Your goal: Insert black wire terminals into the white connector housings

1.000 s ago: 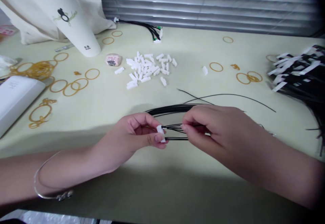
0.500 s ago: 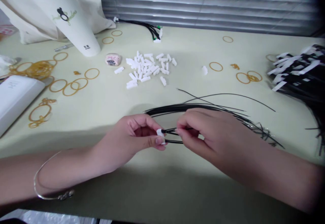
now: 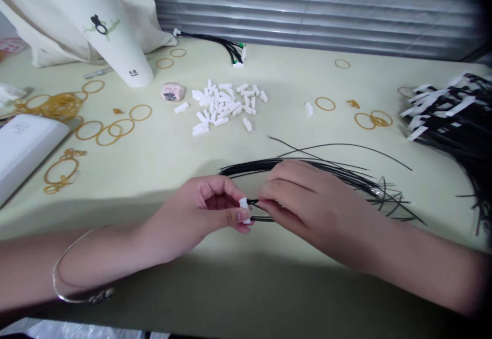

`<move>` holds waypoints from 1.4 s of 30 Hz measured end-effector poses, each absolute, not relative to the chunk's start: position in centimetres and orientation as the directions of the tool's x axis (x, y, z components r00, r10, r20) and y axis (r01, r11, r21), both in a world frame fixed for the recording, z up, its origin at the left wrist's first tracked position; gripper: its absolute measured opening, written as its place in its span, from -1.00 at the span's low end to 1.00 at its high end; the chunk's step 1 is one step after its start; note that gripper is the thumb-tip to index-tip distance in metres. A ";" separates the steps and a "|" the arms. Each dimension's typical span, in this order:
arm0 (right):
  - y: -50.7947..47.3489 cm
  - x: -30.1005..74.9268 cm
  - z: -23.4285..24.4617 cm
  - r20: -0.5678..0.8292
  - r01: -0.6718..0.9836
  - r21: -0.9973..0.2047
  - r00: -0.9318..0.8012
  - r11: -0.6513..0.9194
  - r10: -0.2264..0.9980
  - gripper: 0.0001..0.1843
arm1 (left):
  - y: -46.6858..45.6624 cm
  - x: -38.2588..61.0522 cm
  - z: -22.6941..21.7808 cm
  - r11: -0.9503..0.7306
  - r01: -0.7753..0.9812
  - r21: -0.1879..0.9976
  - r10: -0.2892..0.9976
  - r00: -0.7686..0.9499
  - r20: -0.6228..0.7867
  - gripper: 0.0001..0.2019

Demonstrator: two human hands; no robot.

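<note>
Right hand (image 3: 311, 203) nearer left hand (image 3: 200, 205), wires (image 3: 265, 219) at white connector (image 3: 243, 211) between them

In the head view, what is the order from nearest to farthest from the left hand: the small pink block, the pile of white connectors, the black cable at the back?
From the left hand:
1. Pile of white connectors: straight ahead, slightly right.
2. Small pink block: farther ahead, left of the pile.
3. Black cable: at the far back edge.
</note>
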State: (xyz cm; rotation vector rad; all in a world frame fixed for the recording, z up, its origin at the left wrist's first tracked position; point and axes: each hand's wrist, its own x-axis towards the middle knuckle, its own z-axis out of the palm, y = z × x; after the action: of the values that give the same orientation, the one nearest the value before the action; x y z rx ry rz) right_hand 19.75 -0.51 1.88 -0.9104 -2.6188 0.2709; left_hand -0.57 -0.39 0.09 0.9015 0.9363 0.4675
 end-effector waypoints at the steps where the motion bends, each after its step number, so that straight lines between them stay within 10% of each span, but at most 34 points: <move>1: -0.6 19.6 1.6 0.296 0.554 -0.275 -0.729 0.786 0.617 -0.81 | -0.4 -0.6 0.1 0.561 0.022 0.828 0.694 0.533 -0.484 -0.83; 13: -0.3 19.4 1.6 0.329 0.555 -0.257 -0.719 0.791 0.612 -0.84 | -0.5 -0.5 0.4 0.524 0.085 0.847 0.699 0.525 -0.485 -0.82; 16: 2.7 21.4 1.9 0.100 0.673 -0.476 -0.599 0.566 0.795 -0.81 | -0.8 -0.4 0.3 0.413 0.218 0.884 0.701 0.545 -0.461 -0.85; 20: 6.6 23.9 -0.1 0.062 0.882 -0.356 -0.308 0.309 0.949 -0.76 | -1.5 -0.5 0.1 0.086 0.337 0.938 0.737 0.611 -0.287 -0.91; 29: 3.6 20.8 0.9 0.137 0.868 -0.336 -0.339 0.365 0.931 -0.89 | -2.3 -1.0 -0.1 -0.300 0.273 0.914 0.613 0.789 -0.034 -0.92; 34: 2.2 18.1 0.1 0.209 0.658 -0.325 -0.651 0.680 0.729 -0.89 | -2.3 -0.9 -0.1 -0.317 0.285 0.905 0.605 0.795 -0.039 -0.91; 42: 2.9 17.2 -1.1 0.184 0.607 -0.286 -0.724 0.741 0.664 -0.87 | -2.0 -1.0 -0.5 -0.360 0.223 0.906 0.594 0.804 0.038 -0.91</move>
State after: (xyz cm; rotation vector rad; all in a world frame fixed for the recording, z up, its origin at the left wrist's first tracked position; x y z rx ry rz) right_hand 17.23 2.95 -1.09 -0.9965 -2.6690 0.2985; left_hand -0.97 -1.99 -0.50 1.9392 0.6125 0.4423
